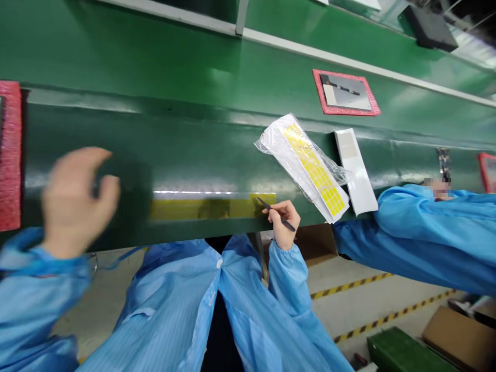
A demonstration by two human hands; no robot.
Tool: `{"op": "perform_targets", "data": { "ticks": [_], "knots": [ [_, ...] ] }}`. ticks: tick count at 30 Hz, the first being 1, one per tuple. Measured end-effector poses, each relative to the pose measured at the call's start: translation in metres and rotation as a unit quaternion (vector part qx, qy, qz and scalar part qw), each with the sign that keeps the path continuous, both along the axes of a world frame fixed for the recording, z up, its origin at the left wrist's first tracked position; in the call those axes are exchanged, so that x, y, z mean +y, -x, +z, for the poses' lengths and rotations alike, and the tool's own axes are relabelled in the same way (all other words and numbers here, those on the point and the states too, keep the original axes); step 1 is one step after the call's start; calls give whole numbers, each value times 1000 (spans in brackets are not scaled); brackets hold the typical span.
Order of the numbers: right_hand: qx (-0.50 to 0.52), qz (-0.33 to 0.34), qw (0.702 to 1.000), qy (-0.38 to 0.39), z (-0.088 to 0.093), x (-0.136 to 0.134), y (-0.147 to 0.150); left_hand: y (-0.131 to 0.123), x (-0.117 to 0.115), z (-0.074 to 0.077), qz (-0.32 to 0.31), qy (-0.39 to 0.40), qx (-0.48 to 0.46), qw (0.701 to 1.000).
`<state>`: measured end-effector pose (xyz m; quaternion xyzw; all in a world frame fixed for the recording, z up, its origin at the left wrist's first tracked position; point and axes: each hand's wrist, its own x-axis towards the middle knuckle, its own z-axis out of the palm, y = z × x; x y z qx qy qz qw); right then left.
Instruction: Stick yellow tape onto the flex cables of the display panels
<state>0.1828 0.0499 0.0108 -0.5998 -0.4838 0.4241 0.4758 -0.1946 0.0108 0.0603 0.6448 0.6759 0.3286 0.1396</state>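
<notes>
My right hand [284, 222] pinches dark tweezers [266, 204], their tips at the right end of a translucent yellow strip [178, 210] lying along the front edge of the green work surface [186, 139]. Smeared by motion, my left hand [79, 201] hovers at the left, thumb apart from the curved fingers and nothing between them. Beyond my right hand, white sheets with rows of yellow stickers [315, 168] lie partly in a clear plastic bag [337, 173]. Whether a sticker is between the tweezer tips is too small to tell.
A white narrow box [356, 173] lies right of the sheets. Farther back, a pink foam tray [322, 103] bears a flat silver part [346, 94]. Another pink tray [11, 165] is at the left edge. A co-worker's blue sleeve [434, 222] reaches in at right.
</notes>
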Motion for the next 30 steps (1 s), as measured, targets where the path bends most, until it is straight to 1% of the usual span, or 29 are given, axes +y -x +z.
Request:
{"op": "perform_targets", "data": {
  "ticks": [1,2,3,5,7,9,11,17,24,30],
  "knots": [
    [-15,0,1000,-2,-1,-1,1,-26,0,-9,-27,-15,37,999],
    [-34,0,999,-6,-2,-1,1,-54,1,-18,-80,-25,46,995],
    [-55,-2,998,-10,-3,-1,1,-84,1,-27,-133,-17,41,990],
    [-95,-5,995,-17,-5,1,1,-136,2,-41,-205,-19,53,977],
    [-117,0,993,-21,-5,2,0,-172,4,-49,-234,-16,70,969],
    [-119,8,993,-23,-5,3,-1,-191,7,-54,-243,-13,87,966],
    [-116,17,993,-25,-5,3,-1,-198,10,-56,-248,-13,104,963],
    [-96,35,994,-27,-3,5,-1,-198,11,-58,-253,-2,134,958],
    [-33,19,999,0,-5,8,2,-199,11,-56,-252,-1,140,957],
    [-11,13,1000,-10,-8,9,1,-199,11,-56,-252,-5,141,957]
  ]
}}
